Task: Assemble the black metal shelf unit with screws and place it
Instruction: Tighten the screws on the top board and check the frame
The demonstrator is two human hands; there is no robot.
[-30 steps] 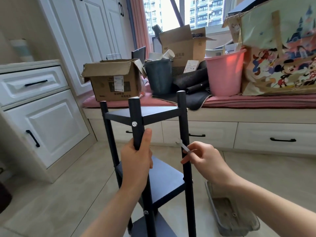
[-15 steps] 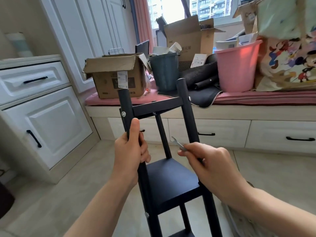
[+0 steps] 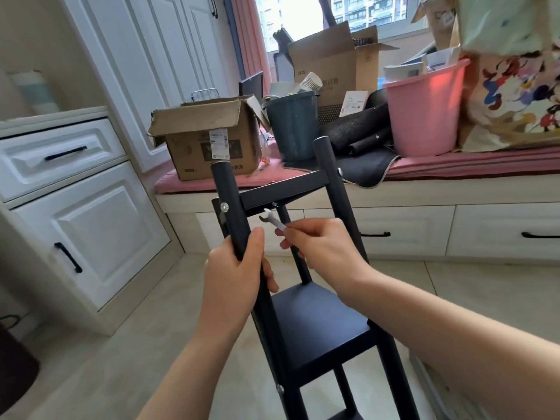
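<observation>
Wrench (image 3: 273, 222) now nearer tilted shelf unit (image 3: 315, 316)

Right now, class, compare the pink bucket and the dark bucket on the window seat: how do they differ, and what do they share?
1. Colour: the pink bucket is bright pink; the dark bucket is a dull blue-grey.
2. Size: the pink bucket looks wider and taller than the dark bucket.
3. Place: the dark bucket stands beside the open cardboard box; the pink bucket stands further right, beside the cartoon-print bag.

Both stand upright on the pink window-seat cushion, with things inside.
</observation>
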